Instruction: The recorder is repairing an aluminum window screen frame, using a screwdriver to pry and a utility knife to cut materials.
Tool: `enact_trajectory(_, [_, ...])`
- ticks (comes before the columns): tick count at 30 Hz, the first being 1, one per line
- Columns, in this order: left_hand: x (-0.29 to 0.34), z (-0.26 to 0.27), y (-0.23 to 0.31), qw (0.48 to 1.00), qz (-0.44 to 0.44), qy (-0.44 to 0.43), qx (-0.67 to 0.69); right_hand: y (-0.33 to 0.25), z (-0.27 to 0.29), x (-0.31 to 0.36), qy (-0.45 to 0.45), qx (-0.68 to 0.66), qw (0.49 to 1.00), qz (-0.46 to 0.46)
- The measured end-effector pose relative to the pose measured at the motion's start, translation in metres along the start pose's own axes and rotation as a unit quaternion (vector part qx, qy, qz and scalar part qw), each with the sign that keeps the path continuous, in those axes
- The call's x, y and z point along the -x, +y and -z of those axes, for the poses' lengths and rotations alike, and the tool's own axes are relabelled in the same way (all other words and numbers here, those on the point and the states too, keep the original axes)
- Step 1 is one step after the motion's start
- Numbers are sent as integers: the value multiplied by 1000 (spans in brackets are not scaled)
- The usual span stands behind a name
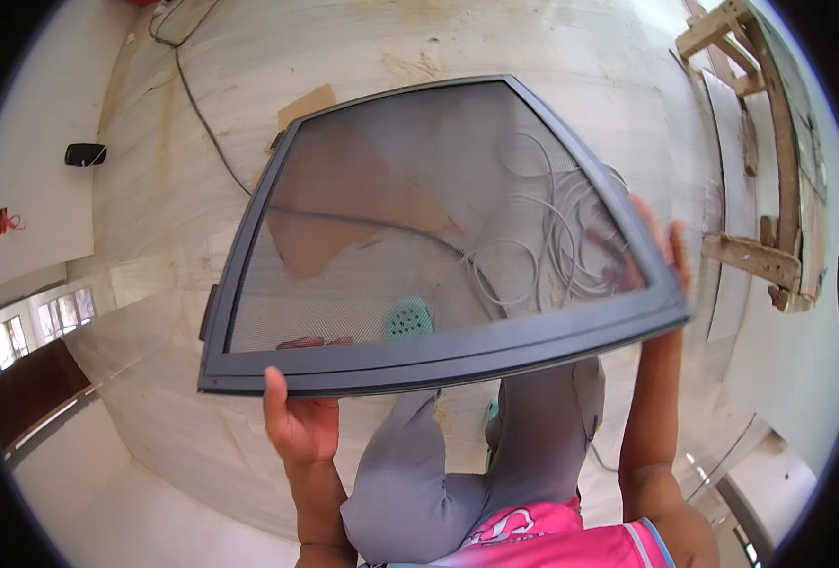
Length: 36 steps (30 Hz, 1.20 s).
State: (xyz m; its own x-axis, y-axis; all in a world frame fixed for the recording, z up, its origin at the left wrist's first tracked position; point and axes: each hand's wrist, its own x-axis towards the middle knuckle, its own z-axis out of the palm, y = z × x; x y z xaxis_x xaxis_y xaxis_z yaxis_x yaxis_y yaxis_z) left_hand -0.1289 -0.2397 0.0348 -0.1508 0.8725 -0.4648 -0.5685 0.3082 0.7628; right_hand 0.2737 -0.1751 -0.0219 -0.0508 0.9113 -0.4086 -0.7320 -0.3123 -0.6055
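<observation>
A dark grey window screen frame (457, 358) with fine mesh is held up in front of me, tilted, its wide rail toward me. My left hand (304, 424) grips that rail near its left corner, thumb on the near face and fingers behind the mesh. At the right side, my right hand (667, 248) wraps round the side rail, some fingers showing dimly through the mesh. Behind the mesh, a brown sheet, a coil of pale cable and a green clog on my foot show through. The other green clog (491, 413) is partly hidden by my leg.
A dark cable (195, 102) runs across the pale, stained floor and passes behind the screen. A piece of cardboard (308, 104) sticks out past its far left corner. At the right stands a rough wooden trestle (786, 161). A black box (85, 154) is at the left.
</observation>
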Motion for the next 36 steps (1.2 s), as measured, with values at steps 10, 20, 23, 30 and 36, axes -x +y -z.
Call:
enact_trajectory(10, [-8,-36,17,985,-100,-114,80,-40,-50,12,15,25,983,183])
enact_trajectory(20, [0,-18,14,979,-94,-179,37,-38,-48,25,13,40,986,159])
enact_trajectory(23, [1,-11,14,972,-109,-205,22,-61,-23,25,52,124,983,125])
enact_trajectory(30, [18,4,4,992,-19,-126,18,-67,-10,36,80,225,971,-27])
enact_trajectory(36, [40,42,3,982,146,114,-44,-21,6,56,169,282,929,-169])
